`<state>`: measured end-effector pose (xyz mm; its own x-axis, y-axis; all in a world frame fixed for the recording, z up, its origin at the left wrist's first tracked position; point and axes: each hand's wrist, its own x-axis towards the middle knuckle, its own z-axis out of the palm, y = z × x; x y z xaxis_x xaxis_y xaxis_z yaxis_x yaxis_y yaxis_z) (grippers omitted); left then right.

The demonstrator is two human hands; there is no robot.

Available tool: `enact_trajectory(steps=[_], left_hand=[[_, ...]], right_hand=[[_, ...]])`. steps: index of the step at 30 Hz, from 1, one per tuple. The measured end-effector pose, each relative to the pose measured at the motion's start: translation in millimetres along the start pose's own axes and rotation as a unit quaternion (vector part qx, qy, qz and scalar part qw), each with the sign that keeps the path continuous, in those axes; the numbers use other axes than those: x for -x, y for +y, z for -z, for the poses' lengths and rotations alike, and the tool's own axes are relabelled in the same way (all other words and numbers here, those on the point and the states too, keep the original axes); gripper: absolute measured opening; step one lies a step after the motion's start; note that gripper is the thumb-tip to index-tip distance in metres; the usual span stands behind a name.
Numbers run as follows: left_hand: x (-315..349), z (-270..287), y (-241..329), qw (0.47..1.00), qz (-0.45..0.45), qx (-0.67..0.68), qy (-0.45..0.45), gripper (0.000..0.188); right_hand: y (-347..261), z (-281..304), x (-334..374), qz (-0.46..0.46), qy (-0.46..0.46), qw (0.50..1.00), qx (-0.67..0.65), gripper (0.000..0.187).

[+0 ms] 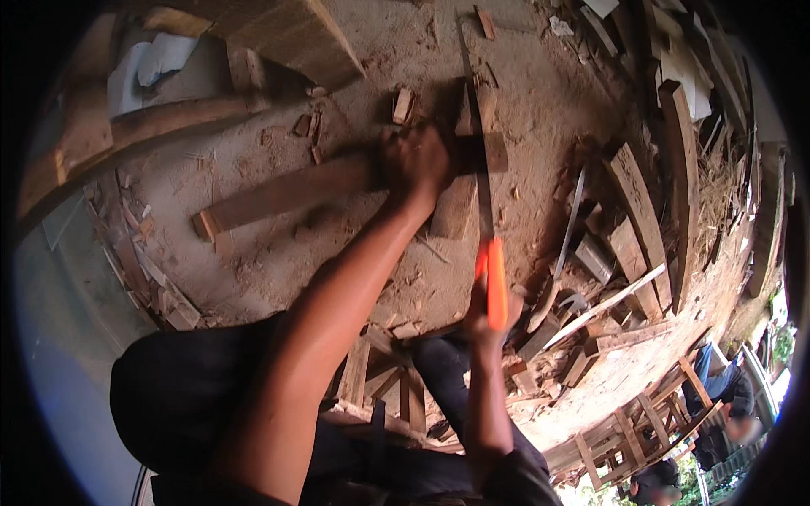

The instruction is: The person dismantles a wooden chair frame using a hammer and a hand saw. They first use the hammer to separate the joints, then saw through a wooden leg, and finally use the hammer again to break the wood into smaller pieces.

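My right hand is closed round the orange handle of a handsaw. Its long dark blade points away from me and crosses a wooden beam close to the beam's right end. From above, my left hand grips that beam just left of the blade, fingers curled and partly hidden. The beam lies crosswise over a shorter wood block on the dusty ground. Whether the teeth have cut into the wood I cannot make out.
Right of the saw lies a long blade with a wooden handle, beside piled timber. A wooden structure stands at far left. Offcuts and chips litter the ground. Wooden frames and other people are at lower right.
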<state>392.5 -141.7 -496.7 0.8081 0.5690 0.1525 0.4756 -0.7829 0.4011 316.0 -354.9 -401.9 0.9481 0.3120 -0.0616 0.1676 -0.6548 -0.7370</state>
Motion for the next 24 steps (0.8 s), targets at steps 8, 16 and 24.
enact_trajectory(steps=[8,16,24], left_hand=[[-5.0,20.6,8.5,1.0,0.031,-0.003,-0.004,0.025],[-8.3,24.9,11.5,0.994,0.072,0.024,-0.081,0.025],[-11.3,16.6,5.1,0.996,0.036,0.004,-0.084,0.019]], right_hand=[[9.5,30.3,69.2,0.036,0.034,0.995,0.086,0.041],[10.6,13.8,81.7,0.02,0.081,0.996,0.032,0.035],[24.3,-14.9,-4.9,0.063,0.022,0.995,0.073,0.041]])
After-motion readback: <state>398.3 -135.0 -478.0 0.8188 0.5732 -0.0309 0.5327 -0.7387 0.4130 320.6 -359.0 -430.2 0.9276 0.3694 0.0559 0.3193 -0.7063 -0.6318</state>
